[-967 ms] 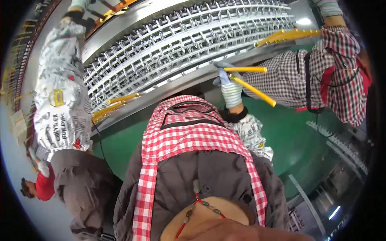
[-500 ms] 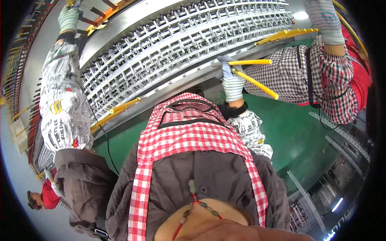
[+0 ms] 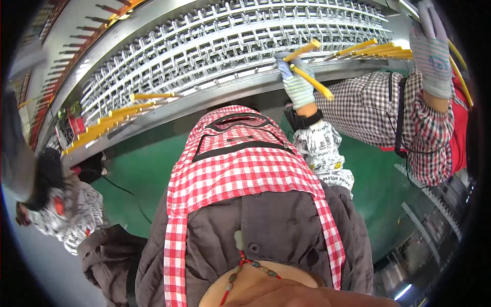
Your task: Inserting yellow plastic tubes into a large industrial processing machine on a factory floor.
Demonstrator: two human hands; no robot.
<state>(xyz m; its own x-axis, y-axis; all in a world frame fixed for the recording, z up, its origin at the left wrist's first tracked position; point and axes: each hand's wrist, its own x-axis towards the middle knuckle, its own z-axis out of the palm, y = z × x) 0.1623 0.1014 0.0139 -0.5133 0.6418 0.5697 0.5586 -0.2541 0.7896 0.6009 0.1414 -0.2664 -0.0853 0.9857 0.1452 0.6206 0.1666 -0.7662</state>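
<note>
My right hand [image 3: 298, 87], in a striped knit glove, is closed around two yellow rods [image 3: 313, 83] at the front edge of a metal rack [image 3: 240, 43]. The rods stick out from its fingers at different angles. Rows of small silvery hooks or clips fill the rack's bars. At the far left rim my left hand [image 3: 19, 153] is smeared by motion, so its fingers and anything in them cannot be made out. A black band and a white printed sleeve show on that arm.
More yellow rods [image 3: 110, 120] lie along the rack's front edge at left, others [image 3: 376, 50] at right. An orange rail [image 3: 105, 28] with dark pegs runs at the upper left. A co-worker's gloved hand [image 3: 430, 59] is close on the right, beside a checked apron.
My left hand has swung from the orange rail down to the left rim. My right hand still grips the two yellow rods, which have turned a little. More rods show at left.
</note>
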